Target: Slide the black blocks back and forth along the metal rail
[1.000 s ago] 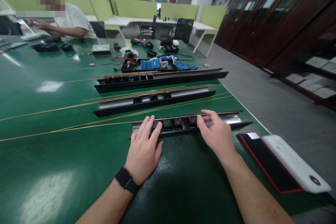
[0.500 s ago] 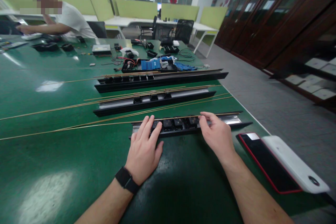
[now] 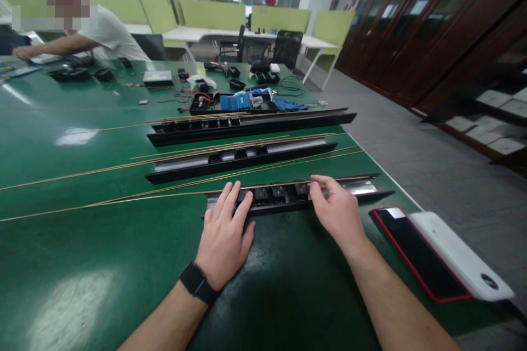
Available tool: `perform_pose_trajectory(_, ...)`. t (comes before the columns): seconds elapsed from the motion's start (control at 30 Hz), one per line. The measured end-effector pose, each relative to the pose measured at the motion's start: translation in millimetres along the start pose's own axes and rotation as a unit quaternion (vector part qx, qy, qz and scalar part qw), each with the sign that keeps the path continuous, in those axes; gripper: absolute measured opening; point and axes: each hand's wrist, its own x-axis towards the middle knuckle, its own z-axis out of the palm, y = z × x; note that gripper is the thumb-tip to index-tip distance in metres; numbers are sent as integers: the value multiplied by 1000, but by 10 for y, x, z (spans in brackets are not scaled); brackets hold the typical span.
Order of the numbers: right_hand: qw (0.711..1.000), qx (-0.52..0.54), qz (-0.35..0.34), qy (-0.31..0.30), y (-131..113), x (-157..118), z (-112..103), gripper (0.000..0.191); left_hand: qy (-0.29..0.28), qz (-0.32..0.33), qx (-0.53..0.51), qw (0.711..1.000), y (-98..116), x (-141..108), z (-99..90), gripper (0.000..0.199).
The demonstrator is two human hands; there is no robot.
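Note:
A short black channel (image 3: pixel 284 209) with a shiny silvery inside lies in front of me, several small black blocks (image 3: pixel 279 192) set along it. Fingers outstretched, my left hand (image 3: pixel 224 238) rests over its left part and hides some of what is beneath. A long thin brass-coloured rod (image 3: pixel 164 196) runs from the left along the channel's far side, under my left fingers. Thumb and forefinger of my right hand (image 3: pixel 337 211) are pinched together on the rod at the right of the blocks; the fingertips partly hide the grip.
Beyond lie two more black channels (image 3: pixel 242 166) (image 3: pixel 255 130) with thin rods (image 3: pixel 197 149) beside them. A blue-filled black tray (image 3: pixel 236 101) stands behind. At right are a red-edged phone-like slab (image 3: pixel 420 255) and a white device (image 3: pixel 461 255). Another person (image 3: pixel 111 33) sits far left.
My hands keep almost the same place on the channel and rod. The view has shifted very slightly. At the far left the other person's arm has reached further left.

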Motion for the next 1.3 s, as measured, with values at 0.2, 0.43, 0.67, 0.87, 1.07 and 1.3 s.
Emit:
perform_pose_trajectory(0.2,999,-20,23,19,11,23,-14,42,0,2,8,1000,4,4,1,54)
perform_pose_trajectory(0.43,1000,2,-3,-5,-34,-36,15,39,-3,4,8,1000,3,-1,-3,55)
perform_pose_trajectory(0.67,1000,2,17,-1,7,1,1,39,1,2,1,1000,3,0,0,55)
perform_pose_trajectory(0.87,1000,-4,20,11,-4,12,-5,37,-1,4,4,1000,3,1,-5,54)
perform_pose_trajectory(1.07,1000,4,0,10,4,-4,20,39,-3,3,3,1000,6,-2,-8,55)
perform_pose_trajectory(1.3,1000,7,-7,5,4,-14,22,39,-6,1,8,1000,9,0,-6,55)
